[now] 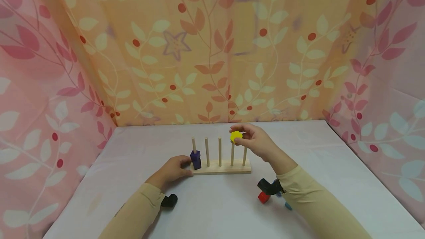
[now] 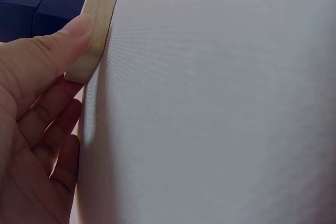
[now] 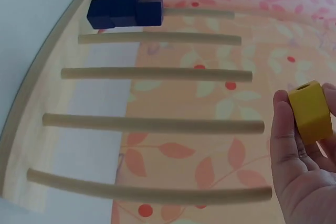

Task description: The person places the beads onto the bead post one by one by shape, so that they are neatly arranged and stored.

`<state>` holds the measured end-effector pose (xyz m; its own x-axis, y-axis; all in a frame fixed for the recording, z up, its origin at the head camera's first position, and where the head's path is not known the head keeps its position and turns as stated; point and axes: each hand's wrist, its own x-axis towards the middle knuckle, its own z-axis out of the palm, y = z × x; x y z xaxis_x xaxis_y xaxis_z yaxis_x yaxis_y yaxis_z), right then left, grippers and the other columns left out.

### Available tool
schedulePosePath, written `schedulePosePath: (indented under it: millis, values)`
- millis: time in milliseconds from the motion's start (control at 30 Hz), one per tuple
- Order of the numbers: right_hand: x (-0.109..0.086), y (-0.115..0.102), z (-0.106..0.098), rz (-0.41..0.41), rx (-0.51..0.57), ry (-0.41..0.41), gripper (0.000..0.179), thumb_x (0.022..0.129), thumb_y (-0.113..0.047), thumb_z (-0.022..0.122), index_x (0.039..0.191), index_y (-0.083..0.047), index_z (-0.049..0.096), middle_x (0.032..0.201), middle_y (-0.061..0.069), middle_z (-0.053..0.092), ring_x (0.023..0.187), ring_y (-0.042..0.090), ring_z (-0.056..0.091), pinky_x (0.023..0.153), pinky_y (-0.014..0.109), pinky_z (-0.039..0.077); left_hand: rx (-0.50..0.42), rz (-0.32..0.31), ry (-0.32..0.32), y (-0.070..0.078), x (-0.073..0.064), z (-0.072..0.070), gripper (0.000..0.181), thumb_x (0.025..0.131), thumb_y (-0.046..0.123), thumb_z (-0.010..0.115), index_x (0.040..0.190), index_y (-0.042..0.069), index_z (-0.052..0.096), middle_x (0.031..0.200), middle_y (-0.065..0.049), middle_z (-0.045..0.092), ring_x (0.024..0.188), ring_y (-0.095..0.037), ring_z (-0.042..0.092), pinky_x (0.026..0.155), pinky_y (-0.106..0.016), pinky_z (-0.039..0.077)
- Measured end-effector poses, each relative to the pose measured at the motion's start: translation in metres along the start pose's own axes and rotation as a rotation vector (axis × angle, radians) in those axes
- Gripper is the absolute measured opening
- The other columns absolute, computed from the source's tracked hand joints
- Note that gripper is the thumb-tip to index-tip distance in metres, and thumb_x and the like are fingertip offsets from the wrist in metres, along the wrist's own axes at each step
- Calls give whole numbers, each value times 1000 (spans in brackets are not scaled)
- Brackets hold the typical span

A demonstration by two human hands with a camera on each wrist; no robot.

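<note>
A wooden peg stand with upright pegs in a row sits on the white-covered table. Dark purple blocks are stacked on its leftmost peg. My left hand holds the left end of the base, its thumb against the edge in the left wrist view. My right hand pinches a yellow block between thumb and fingers, near the top of the fourth peg from the left. A hole shows in the end of the yellow block, which is apart from the pegs in the right wrist view.
Under the right forearm lie a red block and a light blue block, partly hidden by the sleeve and black wrist camera. Another black camera is on the left wrist. Patterned curtains surround the table.
</note>
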<state>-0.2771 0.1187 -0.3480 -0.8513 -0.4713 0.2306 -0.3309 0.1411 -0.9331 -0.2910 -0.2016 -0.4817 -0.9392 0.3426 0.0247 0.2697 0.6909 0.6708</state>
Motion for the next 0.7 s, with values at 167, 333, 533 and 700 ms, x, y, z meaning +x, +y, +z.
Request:
schedulePosePath:
  millis: [167, 333, 533, 700]
  values:
    - [12, -7, 9, 19, -47, -2, 42, 80, -5, 69, 119, -5, 54, 99, 16, 58, 83, 21, 60, 76, 24, 52, -6, -1, -2, -1, 1, 0, 50, 71, 26, 78, 116, 11, 62, 115, 0, 60, 116, -23, 50, 101, -44, 35]
    - [23, -11, 18, 23, -100, 11, 31, 79, -5, 70, 108, -3, 57, 96, 11, 60, 83, 21, 60, 76, 25, 52, -11, -10, -8, -2, 1, 0, 51, 71, 26, 78, 117, 12, 62, 116, -1, 60, 117, -23, 49, 101, -45, 34]
    - [33, -14, 29, 13, -152, 33, 26, 82, -7, 68, 106, -8, 60, 99, 8, 60, 86, 22, 58, 78, 28, 52, -15, -25, -10, -1, 1, 1, 51, 71, 25, 78, 117, 11, 62, 117, -1, 59, 117, -23, 49, 102, -45, 34]
    - [40, -15, 39, 16, -136, 29, 26, 84, -5, 64, 110, -8, 59, 107, 8, 59, 94, 20, 58, 83, 29, 51, -5, -30, -7, -2, 0, 1, 51, 71, 25, 78, 117, 11, 62, 117, -1, 59, 117, -23, 49, 101, -45, 34]
